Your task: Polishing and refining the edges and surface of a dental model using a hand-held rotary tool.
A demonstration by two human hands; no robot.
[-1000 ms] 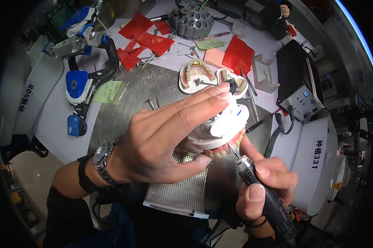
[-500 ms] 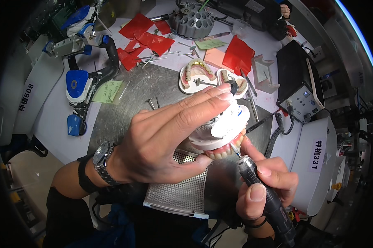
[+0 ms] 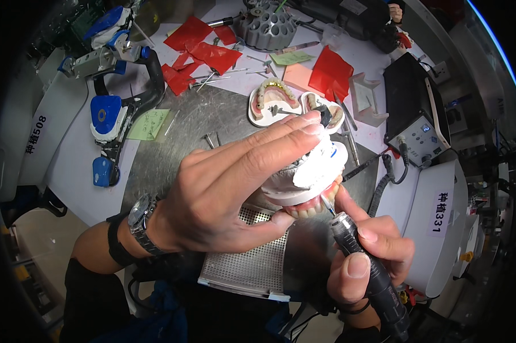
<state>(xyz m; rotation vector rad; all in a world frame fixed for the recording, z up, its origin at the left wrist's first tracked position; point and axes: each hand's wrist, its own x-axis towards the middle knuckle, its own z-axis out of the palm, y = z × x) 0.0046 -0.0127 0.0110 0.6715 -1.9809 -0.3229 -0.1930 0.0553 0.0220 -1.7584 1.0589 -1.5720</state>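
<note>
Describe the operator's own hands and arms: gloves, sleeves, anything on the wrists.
Both hands are ungloved. Above the left hand: a silver metal watch with a round face and link bracelet, then a black band around the forearm, then a dark sleeve. Above the right hand: a thin dark wristband and a dark cuff at the lower edge.

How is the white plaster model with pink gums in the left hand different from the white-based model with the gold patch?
The white plaster model with pink gums is held up in the left hand; the white-based model with the gold patch lies on the bench. The held model's teeth show below its base; the lying model's teeth sit on top. Both have teeth and pink gums.
</note>
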